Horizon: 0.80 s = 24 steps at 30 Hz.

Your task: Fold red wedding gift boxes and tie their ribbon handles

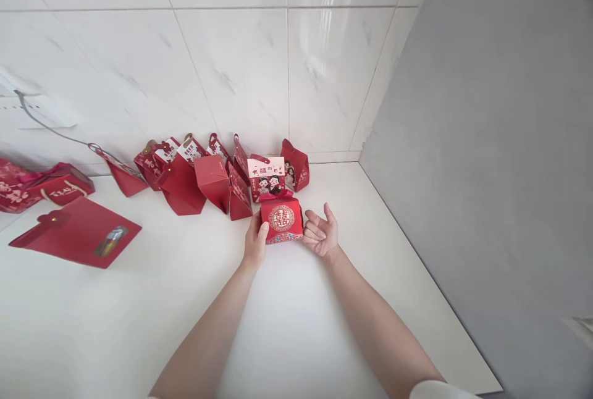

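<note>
Red box (pixel 281 221) over the bench (pixel 282 337), long axis nine-to-three. Left hand (pixel 255 239), at nine o'clock, grips its end; right hand (pixel 323 232), at three, just beside, fingers half-curled, holding nothing.

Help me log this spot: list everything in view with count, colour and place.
Table: 1, white, foreground
Tiled wall: 1, white, back
Partition: 1, grey, right
Emblem box: 1, red and gold, centre
Cartoon box: 1, pink and red, behind it
Windowed box: 1, red, left
Other boxes: several overlapping, mostly red, along wall
Cable: 1, grey, left
Panel, unclear: 1, white, left wall
Left hand: 1, bare, holding Emblem box
Right hand: 1, bare, beside Emblem box
Forearms: 2, bare, below
Sleeve: 1, white, bottom right
</note>
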Motion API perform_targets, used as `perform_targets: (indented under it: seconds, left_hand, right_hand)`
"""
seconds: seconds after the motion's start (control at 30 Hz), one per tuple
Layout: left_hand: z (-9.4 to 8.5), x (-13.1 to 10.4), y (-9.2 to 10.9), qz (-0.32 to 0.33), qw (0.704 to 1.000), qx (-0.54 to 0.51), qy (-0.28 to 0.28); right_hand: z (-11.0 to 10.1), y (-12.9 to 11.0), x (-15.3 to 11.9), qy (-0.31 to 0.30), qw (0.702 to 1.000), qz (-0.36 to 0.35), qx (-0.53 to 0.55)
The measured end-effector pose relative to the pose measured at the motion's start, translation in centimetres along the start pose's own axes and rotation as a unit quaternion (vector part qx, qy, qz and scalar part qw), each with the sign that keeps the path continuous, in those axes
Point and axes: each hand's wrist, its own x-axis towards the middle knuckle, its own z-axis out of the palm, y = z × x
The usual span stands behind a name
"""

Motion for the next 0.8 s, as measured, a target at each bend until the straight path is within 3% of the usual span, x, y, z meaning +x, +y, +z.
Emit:
perform_targets:
  seconds: [0.17, 0.3, 0.57, 0.8]
  left_hand:
    - [0.2, -0.2, 0.0, -0.025, 0.998, 0.009, 0.058]
    - [0.3, -0.3, 0.3, -0.038, 0.997, 0.013, 0.059]
    - [0.4, -0.5, 1.0, -0.035, 0.998, 0.025, 0.054]
    - [0.1, -0.4, 0.0, -0.028, 0.999, -0.031, 0.031]
  right_hand:
    - [-0.3, 0.3, 0.0, -0.065, 0.997, 0.019, 0.046]
    - [-0.2, 1.0, 0.0, -0.1, 0.993, 0.058, 0.014]
    - [-0.2, 0.8, 0.1, -0.072, 0.997, 0.018, -0.001]
    - [0.1, 0.2, -0.1, -0.056, 0.998, 0.006, 0.015]
